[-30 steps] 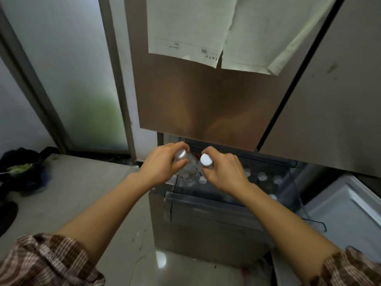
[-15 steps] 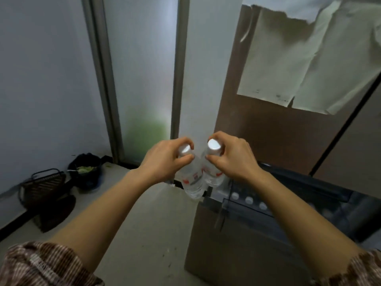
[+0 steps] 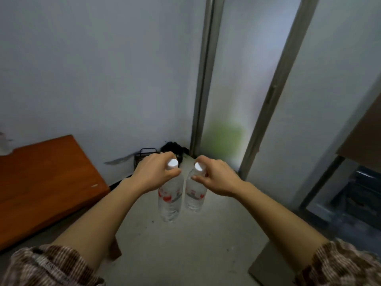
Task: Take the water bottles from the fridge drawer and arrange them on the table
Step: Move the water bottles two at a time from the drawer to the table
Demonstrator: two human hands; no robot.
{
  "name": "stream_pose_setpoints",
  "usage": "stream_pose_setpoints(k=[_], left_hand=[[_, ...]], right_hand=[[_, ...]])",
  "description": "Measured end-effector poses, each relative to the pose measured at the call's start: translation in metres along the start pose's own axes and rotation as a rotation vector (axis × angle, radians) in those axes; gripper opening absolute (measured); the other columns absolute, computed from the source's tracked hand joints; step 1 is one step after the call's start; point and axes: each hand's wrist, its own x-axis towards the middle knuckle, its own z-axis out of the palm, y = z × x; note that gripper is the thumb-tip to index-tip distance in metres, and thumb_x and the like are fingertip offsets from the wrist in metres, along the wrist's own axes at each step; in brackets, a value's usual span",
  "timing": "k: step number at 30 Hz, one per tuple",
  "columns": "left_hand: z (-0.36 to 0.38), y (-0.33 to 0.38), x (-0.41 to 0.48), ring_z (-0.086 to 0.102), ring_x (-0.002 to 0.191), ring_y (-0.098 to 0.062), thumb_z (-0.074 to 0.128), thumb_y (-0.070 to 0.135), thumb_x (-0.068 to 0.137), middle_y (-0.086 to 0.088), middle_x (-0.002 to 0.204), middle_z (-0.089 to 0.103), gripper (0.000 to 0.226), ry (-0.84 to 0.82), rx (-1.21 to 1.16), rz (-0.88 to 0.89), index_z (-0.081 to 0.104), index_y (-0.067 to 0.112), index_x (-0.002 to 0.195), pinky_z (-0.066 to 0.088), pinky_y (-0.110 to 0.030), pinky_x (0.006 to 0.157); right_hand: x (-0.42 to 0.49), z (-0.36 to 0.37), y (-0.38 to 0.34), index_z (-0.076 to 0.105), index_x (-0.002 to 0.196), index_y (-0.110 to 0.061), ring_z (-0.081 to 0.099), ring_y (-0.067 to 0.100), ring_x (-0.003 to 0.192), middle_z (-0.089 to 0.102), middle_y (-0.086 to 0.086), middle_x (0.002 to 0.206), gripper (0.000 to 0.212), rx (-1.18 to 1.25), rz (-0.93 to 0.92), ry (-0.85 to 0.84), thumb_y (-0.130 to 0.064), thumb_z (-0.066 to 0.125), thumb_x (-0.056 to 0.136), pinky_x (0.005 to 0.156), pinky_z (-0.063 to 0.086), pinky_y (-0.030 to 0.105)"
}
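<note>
Two clear water bottles with white caps and red labels hang side by side above the floor. My left hand (image 3: 155,174) grips the neck of the left bottle (image 3: 170,200). My right hand (image 3: 216,176) grips the neck of the right bottle (image 3: 194,196). An orange-brown wooden table (image 3: 43,182) stands at the left, its top bare where it shows. The open fridge drawer (image 3: 358,195) is at the right edge, dark inside; no bottles can be made out in it.
A wire basket (image 3: 144,154) and a black bag (image 3: 174,147) sit on the floor in the far corner by a frosted glass door (image 3: 233,112). The grey wall runs behind the table. The brown fridge door (image 3: 365,137) shows at the upper right.
Both hands lifted a bottle each out of the fridge drawer. My view has swung left, away from the fridge, so the table now shows. The bottles now hang upright over the floor.
</note>
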Motion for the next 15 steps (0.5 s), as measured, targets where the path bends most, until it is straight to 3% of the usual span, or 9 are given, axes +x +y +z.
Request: stream_pose_setpoints(k=[5,11,15], left_hand=[[-0.044,-0.096,-0.048,0.060,0.087,-0.023,0.062,0.047,0.083,0.002,0.093,0.065,0.021,0.081,0.030,-0.249,0.059,0.028,0.092,0.043,-0.032,0.063],[-0.091,-0.200,-0.088,0.061,0.077,-0.018,0.063,0.046,0.082,0.004,0.087,0.065,0.022,0.205,0.019,-0.485,0.061,0.026,0.093,0.055,-0.038,0.067],[-0.124,-0.276,-0.097,0.061,0.076,-0.014,0.066,0.043,0.082,0.005,0.086,0.065,0.019,0.279,0.028,-0.613,0.060,0.026,0.091,0.052,-0.031,0.061]], right_hand=[[0.063,0.056,-0.085,0.050,0.117,-0.021,0.063,0.027,0.091,0.068,0.007,0.100,0.035,0.028,-0.117,-0.067,-0.039,0.062,0.089,0.076,0.050,0.038],[0.148,0.107,-0.189,0.048,0.121,-0.023,0.063,0.023,0.090,0.067,0.004,0.106,0.037,0.005,-0.359,-0.145,-0.043,0.059,0.091,0.067,0.045,0.033],[0.208,0.142,-0.252,0.049,0.121,-0.024,0.062,0.022,0.090,0.066,0.003,0.106,0.035,0.053,-0.465,-0.222,-0.038,0.060,0.091,0.068,0.045,0.031]])
